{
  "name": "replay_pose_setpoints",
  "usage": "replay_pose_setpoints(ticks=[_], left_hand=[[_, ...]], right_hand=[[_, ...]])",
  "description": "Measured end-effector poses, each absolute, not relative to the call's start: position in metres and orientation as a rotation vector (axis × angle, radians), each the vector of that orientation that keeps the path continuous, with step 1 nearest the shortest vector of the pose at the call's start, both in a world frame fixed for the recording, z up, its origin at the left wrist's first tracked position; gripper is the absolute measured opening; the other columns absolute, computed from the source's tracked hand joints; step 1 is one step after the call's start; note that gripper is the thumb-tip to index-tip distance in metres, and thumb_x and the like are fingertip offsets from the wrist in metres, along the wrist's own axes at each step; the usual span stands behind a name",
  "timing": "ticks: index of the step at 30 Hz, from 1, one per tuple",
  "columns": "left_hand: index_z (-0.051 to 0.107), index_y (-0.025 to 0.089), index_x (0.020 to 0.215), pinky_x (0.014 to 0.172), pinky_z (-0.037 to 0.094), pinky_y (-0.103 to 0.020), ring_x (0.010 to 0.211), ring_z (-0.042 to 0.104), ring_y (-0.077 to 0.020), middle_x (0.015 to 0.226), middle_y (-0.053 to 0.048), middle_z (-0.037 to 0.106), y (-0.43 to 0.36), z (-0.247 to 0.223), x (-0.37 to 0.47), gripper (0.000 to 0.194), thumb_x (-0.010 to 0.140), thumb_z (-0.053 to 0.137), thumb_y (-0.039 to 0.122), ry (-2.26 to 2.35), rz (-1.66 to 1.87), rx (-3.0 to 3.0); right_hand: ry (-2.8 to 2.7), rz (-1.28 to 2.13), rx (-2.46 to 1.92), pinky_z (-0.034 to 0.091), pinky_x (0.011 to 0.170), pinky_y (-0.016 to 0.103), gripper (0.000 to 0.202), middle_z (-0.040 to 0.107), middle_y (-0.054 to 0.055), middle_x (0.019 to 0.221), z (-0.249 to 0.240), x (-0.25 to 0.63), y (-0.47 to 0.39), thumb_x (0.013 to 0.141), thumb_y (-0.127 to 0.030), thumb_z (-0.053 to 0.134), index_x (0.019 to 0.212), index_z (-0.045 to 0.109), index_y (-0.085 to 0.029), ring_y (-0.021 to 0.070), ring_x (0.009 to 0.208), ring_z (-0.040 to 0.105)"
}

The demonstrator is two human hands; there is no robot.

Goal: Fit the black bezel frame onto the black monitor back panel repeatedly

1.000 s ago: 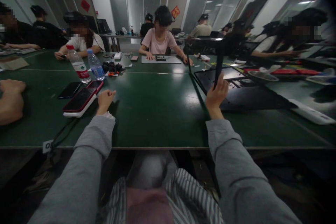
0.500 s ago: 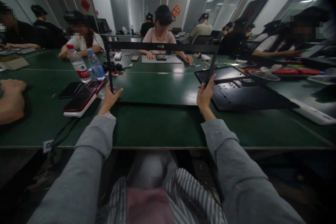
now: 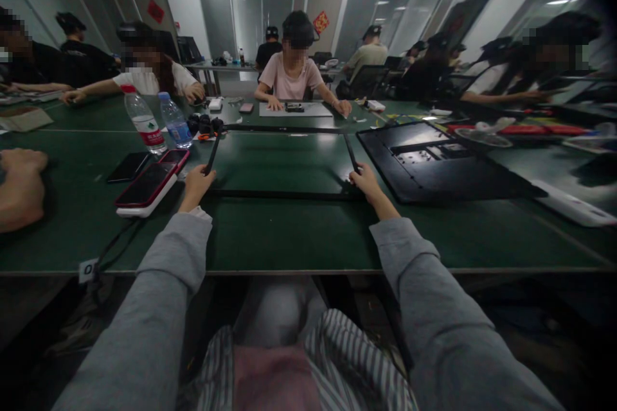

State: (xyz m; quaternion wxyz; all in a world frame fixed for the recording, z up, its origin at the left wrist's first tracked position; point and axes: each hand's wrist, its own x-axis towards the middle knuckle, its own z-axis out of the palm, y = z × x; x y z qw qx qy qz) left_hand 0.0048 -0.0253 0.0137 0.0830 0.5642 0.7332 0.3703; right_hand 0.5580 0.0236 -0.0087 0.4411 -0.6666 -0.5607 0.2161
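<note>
Between my two hands is a thin black screen bezel (image 3: 284, 194), an open rectangular frame tilted back with its far edge raised off the green table (image 3: 289, 234). My left hand (image 3: 196, 185) grips its left side bar, fingers closed round it. On the opposite side bar my right hand (image 3: 366, 181) is closed in the same way. The bezel's near edge lies low, at or just above the tabletop; I cannot tell if it touches. To the right of my right hand lies a black laptop casing part (image 3: 434, 173) with cut-outs and small fittings.
Left of my left hand lie a red-edged phone (image 3: 149, 181) on a white block, a dark phone (image 3: 128, 167), and two water bottles (image 3: 144, 122) (image 3: 176, 122). Another person's arm (image 3: 22, 189) rests at far left. Across the table a person (image 3: 294, 70) works at a grey mat (image 3: 321, 110).
The bezel has tipped back from nearly upright to a low slant, its far edge dropping away from me. My right hand moved slightly left and down with it. Both hands keep their hold.
</note>
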Motion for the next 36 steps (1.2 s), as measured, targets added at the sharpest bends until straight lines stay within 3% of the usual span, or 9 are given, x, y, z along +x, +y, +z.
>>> replay_pose_setpoints(ticks=[2, 6, 10, 13, 25, 31, 36], left_hand=[[0.076, 0.01, 0.13, 0.099, 0.052, -0.039, 0.114, 0.071, -0.0315, 0.125, -0.018, 0.077, -0.028, 0.014, 0.005, 0.048, 0.092, 0.063, 0.036, 2.235, 1.036, 1.707], [0.08, 0.015, 0.125, 0.097, 0.052, -0.04, 0.113, 0.069, -0.0329, 0.124, -0.016, 0.076, -0.034, 0.015, 0.009, 0.044, 0.094, 0.061, 0.039, 2.372, 0.912, 1.763], [0.082, 0.018, 0.12, 0.1, 0.052, -0.042, 0.114, 0.066, -0.0332, 0.125, -0.017, 0.072, -0.036, 0.013, 0.011, 0.041, 0.092, 0.063, 0.041, 2.395, 0.984, 1.773], [0.083, 0.019, 0.117, 0.103, 0.051, -0.046, 0.116, 0.064, -0.0353, 0.124, -0.017, 0.071, -0.034, 0.008, 0.009, 0.04, 0.089, 0.068, 0.043, 2.359, 1.051, 1.759], [0.084, 0.022, 0.1, 0.106, 0.05, -0.053, 0.119, 0.063, -0.0415, 0.108, -0.017, 0.07, -0.036, 0.011, 0.011, 0.033, 0.086, 0.072, 0.05, 2.329, 0.988, 1.745], [0.083, 0.02, 0.105, 0.106, 0.05, -0.052, 0.119, 0.063, -0.0406, 0.113, -0.019, 0.07, -0.035, 0.01, 0.008, 0.041, 0.087, 0.07, 0.054, 2.34, 0.918, 1.764], [0.08, 0.019, 0.114, 0.109, 0.046, -0.062, 0.127, 0.058, -0.0465, 0.122, -0.024, 0.069, -0.033, 0.012, 0.013, 0.051, 0.089, 0.065, 0.061, 2.31, 0.874, 1.809]], right_hand=[[-1.393, 0.55, -1.625, 0.061, 0.088, 0.048, 0.066, 0.073, 0.008, 0.09, -0.009, 0.559, 0.024, 0.077, -0.026, 0.058, 0.141, 0.06, -0.012, 0.0257, 0.08, 0.071], [-1.495, 0.394, -1.554, 0.056, 0.106, 0.055, 0.057, 0.077, 0.016, 0.116, -0.008, 0.558, 0.024, 0.08, -0.028, 0.056, 0.135, 0.067, -0.014, 0.0317, 0.109, 0.073], [-1.57, 0.277, -1.58, 0.048, 0.119, 0.056, 0.059, 0.07, 0.02, 0.141, -0.007, 0.559, 0.022, 0.085, -0.027, 0.053, 0.141, 0.066, -0.013, 0.0343, 0.133, 0.066], [-1.619, 0.267, -1.657, 0.044, 0.122, 0.057, 0.058, 0.068, 0.019, 0.146, -0.007, 0.56, 0.02, 0.088, -0.028, 0.055, 0.143, 0.066, -0.013, 0.0352, 0.141, 0.061], [-1.631, 0.309, -1.694, 0.051, 0.117, 0.057, 0.049, 0.075, 0.017, 0.132, -0.008, 0.559, 0.019, 0.087, -0.025, 0.061, 0.135, 0.071, -0.017, 0.0339, 0.131, 0.068], [-1.62, 0.336, -1.676, 0.051, 0.117, 0.057, 0.048, 0.076, 0.017, 0.132, -0.009, 0.559, 0.02, 0.083, -0.018, 0.062, 0.13, 0.073, -0.015, 0.0335, 0.129, 0.07], [-1.605, 0.364, -1.692, 0.051, 0.118, 0.051, 0.056, 0.073, 0.02, 0.135, -0.005, 0.56, 0.019, 0.081, -0.019, 0.063, 0.137, 0.069, -0.011, 0.0327, 0.129, 0.069]])
